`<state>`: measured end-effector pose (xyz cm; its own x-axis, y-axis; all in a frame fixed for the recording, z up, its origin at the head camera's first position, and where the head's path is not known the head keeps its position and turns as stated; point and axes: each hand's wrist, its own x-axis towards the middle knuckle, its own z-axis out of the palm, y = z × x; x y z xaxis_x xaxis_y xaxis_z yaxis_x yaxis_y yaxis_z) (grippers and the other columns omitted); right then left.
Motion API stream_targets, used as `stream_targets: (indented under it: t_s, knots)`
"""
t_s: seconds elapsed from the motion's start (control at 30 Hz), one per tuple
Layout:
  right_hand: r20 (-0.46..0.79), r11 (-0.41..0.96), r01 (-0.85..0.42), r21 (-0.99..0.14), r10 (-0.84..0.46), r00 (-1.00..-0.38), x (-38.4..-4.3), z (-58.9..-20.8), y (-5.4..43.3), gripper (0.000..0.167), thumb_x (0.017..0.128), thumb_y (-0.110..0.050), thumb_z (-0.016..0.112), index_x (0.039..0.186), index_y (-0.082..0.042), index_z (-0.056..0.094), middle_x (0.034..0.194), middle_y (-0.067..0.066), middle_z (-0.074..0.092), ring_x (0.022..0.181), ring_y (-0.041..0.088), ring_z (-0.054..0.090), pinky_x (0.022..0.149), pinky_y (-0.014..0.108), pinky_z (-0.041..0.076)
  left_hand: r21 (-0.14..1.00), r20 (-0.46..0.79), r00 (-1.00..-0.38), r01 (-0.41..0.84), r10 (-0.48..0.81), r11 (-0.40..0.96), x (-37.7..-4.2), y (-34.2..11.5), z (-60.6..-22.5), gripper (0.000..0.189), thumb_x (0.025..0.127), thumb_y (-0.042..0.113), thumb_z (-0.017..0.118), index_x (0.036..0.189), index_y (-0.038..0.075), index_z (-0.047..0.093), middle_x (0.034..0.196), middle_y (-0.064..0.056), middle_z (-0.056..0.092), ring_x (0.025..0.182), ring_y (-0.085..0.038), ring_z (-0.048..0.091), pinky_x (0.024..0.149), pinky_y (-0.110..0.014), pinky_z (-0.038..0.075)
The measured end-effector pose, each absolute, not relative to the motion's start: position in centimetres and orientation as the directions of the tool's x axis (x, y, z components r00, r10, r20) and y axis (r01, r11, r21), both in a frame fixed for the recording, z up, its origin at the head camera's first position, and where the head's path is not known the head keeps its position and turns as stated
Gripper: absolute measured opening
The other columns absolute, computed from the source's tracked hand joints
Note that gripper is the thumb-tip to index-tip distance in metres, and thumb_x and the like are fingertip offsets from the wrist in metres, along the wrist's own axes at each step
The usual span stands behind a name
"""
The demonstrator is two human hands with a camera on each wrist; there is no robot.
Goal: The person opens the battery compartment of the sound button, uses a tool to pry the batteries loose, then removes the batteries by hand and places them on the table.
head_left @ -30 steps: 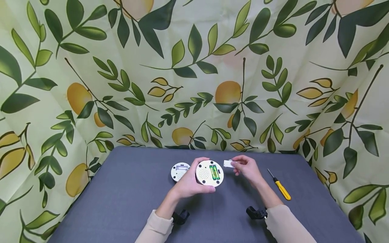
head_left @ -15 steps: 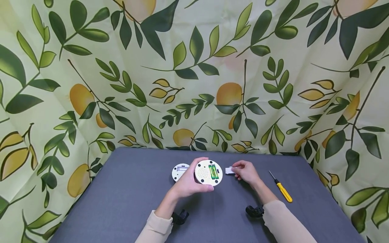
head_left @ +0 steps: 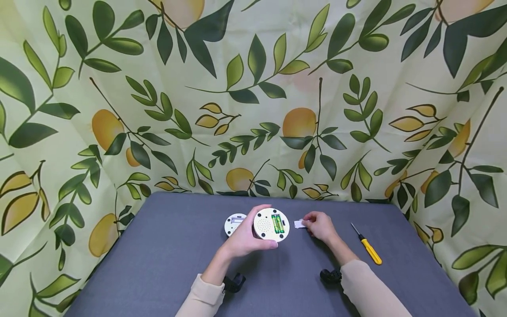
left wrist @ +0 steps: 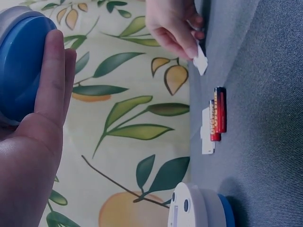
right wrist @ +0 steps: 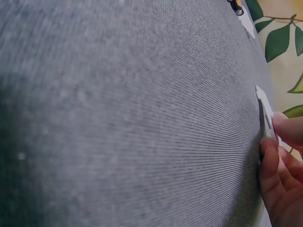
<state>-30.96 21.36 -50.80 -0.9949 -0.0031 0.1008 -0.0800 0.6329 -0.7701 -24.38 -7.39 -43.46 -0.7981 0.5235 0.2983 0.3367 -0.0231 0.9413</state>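
My left hand [head_left: 242, 238] grips a round white battery-powered device [head_left: 262, 233] by its edge, clear of the table, its underside facing me. Green batteries [head_left: 278, 223] sit in its uncovered compartment. The left wrist view shows the device's blue face [left wrist: 21, 71], with fingers lying along it. To the right, my right hand [head_left: 322, 226] pinches a small white battery cover [head_left: 299, 224] between thumb and fingers. In the right wrist view, that cover [right wrist: 264, 106] is tilted, low over the grey cloth.
A second round device [head_left: 231, 223] with an open battery compartment lies behind my left hand. Red and black batteries [left wrist: 218, 116] rest by another white cover [left wrist: 206, 142]. A yellow-handled screwdriver [head_left: 370, 251] lies at the right. Patterned fabric [head_left: 253, 110] stands behind the table.
My right hand has lowered the battery cover toward the table, slightly away from the device. The left hand keeps its hold with only a slight shift.
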Motion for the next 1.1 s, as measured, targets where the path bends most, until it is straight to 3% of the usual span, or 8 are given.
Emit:
stream_targets:
  t_s: [0.23,0.63,0.87,1.1]
  knots:
    - [0.169,0.748,-0.127,-0.651,-0.02,-0.985,-31.4,-50.8,21.4,0.008,0.09,-0.009,0.075,0.09,-0.001,0.073,0.079,0.005,0.066,0.074,0.019,0.056,0.069,0.036,0.046,0.947,0.283,-0.806,0.321,0.519,-0.018,-24.3,-7.4,-43.6,0.093,0.073,0.005,0.088,0.151,0.014,0.037,0.133,-0.013,0.052,0.111,-0.022,0.058,0.092,-0.029,0.052]
    - [0.17,0.792,-0.145,-0.593,-0.052,-0.984,-30.3,-49.8,22.6,0.01,0.093,-0.01,0.07,0.096,0.0,0.073,0.085,0.007,0.068,0.079,0.022,0.06,0.074,0.042,0.05,0.948,0.261,-0.808,0.317,0.528,0.016,-24.2,-7.4,-43.4,0.094,0.073,0.008,0.089,0.151,0.016,0.037,0.131,-0.01,0.053,0.111,-0.022,0.057,0.094,-0.028,0.049]
    - [0.224,0.803,-0.209,-0.558,-0.097,-0.97,-29.0,-48.6,23.3,0.015,0.095,-0.012,0.067,0.103,0.0,0.072,0.094,0.009,0.066,0.085,0.023,0.059,0.076,0.043,0.05,0.953,0.258,-0.8,0.302,0.541,-0.007,-24.2,-7.3,-43.5,0.094,0.073,0.007,0.088,0.151,0.014,0.036,0.132,-0.012,0.052,0.111,-0.022,0.058,0.094,-0.029,0.05]
    - [0.217,0.848,-0.227,-0.478,-0.136,-0.967,-27.3,-47.9,24.3,0.032,0.097,-0.022,0.067,0.117,0.003,0.07,0.107,0.014,0.067,0.096,0.03,0.063,0.085,0.052,0.051,0.955,0.259,-0.805,0.296,0.534,-0.017,-24.2,-7.1,-43.6,0.094,0.074,0.007,0.088,0.151,0.016,0.036,0.132,-0.012,0.052,0.111,-0.022,0.058,0.093,-0.029,0.051]
